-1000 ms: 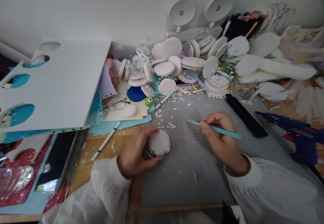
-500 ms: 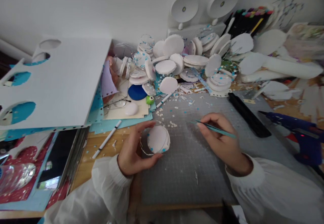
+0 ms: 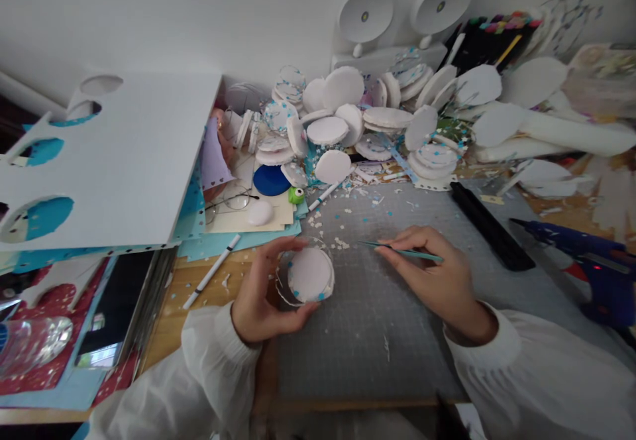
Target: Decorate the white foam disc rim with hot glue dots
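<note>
A white foam disc (image 3: 311, 274) with small blue pieces along its edge and thin wire loops around it is gripped at its rim by my left hand (image 3: 263, 294), between thumb and fingers. My right hand (image 3: 430, 264) pinches teal tweezers (image 3: 415, 253), whose tips point left toward the disc, apart from it. Whether the tips hold anything is too small to tell. Small white paper flowers (image 3: 339, 244) lie scattered on the grey cutting mat (image 3: 358, 354) just beyond the disc.
Several white discs (image 3: 342, 87) are heaped at the back. A blue glue gun (image 3: 581, 248) and a black bar-shaped object (image 3: 491, 228) lie at right. White foam board with round holes (image 3: 129, 162) stands at left, near a white pen (image 3: 211, 271) and eyeglasses (image 3: 238, 199).
My right hand has moved slightly left, and the tweezers now lie flatter with their tips nearer the disc. The left hand keeps its hold on the disc.
</note>
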{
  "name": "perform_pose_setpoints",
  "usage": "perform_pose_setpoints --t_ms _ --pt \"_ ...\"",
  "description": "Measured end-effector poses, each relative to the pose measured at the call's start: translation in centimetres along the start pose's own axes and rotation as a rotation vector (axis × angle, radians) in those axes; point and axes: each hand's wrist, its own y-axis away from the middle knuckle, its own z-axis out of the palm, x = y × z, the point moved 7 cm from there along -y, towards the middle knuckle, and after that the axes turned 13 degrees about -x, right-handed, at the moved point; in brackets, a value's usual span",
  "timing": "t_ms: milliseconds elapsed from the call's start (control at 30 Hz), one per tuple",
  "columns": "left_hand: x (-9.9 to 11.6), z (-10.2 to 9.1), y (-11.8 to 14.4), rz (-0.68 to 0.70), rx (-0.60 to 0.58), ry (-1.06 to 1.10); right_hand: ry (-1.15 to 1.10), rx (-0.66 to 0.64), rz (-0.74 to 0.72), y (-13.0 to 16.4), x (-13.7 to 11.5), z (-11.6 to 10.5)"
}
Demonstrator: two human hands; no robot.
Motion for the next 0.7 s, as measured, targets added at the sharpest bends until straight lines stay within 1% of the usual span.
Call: perform_pose_setpoints --t_ms 133,200,367,533,600,700 --pt "0.0 0.3 -0.1 -0.039 -0.079 -0.064 -0.006 -0.054 -0.043 -0.3 -0.4 0.3" --pt "-0.3 0.6 0.0 -0.065 -0.131 -0.074 -0.013 -0.059 -0.046 -0.4 -0.4 0.3" --pt "-0.8 1.6 0.2 -0.091 -0.265 -0.109 0.014 0.018 -0.049 -0.7 0.0 -0.6" --pt "-0.6 2.8 -0.1 -0.081 -0.414 -0.248 0.04 0.088 0.011 -1.2 1.5 -1.5" --pt "-0.5 3.0 -0.2 -0.085 -0.43 -0.305 0.045 0.098 0.047 -1.4 2.2 -1.6" --pt "-0.1 3.2 -0.3 -0.085 -0.424 -0.349 0.045 0.088 0.09 -1.6 3.0 -1.3"
